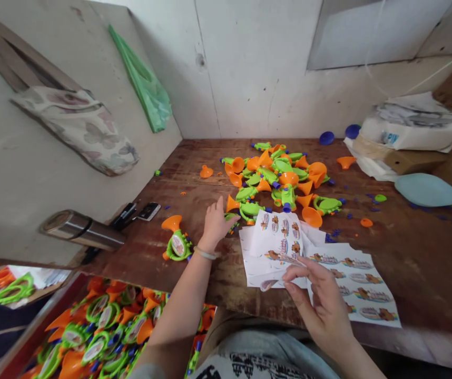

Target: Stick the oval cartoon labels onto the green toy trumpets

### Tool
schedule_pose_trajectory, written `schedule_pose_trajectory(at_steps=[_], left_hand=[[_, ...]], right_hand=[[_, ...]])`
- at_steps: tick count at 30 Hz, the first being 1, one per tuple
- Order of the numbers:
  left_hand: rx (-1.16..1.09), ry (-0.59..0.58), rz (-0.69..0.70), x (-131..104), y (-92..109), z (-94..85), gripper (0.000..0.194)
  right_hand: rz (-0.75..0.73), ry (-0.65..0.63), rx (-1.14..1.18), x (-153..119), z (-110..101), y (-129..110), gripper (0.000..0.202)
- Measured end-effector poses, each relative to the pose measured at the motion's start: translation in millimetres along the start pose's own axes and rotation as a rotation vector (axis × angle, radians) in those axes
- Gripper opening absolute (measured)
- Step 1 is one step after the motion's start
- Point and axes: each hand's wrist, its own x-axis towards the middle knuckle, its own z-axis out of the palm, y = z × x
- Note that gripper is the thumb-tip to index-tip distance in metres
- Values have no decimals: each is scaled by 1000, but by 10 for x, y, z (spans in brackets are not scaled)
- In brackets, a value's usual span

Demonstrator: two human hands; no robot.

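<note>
Left hand (216, 225) spread open, thumb over a green toy (231, 223) beside the toy pile (285, 173) on the table (415, 258)! Right hand (321, 297), thumb and forefinger drawn close by the sticker sheet (275, 231); whether they pinch a sticker, can't tell.

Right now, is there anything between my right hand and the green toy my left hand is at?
Yes. The printed sheets lie on the table between your right hand and the green toy. Your left hand also partly covers the toy. Nothing tall stands between them.
</note>
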Motion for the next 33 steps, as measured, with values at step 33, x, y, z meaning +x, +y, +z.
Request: schedule_pose_trajectory(at_steps=[33], left_hand=[[-1721,19,-187,-1230,1061,-167,65]], right_hand=[[134,523,279,692,20,49,78]])
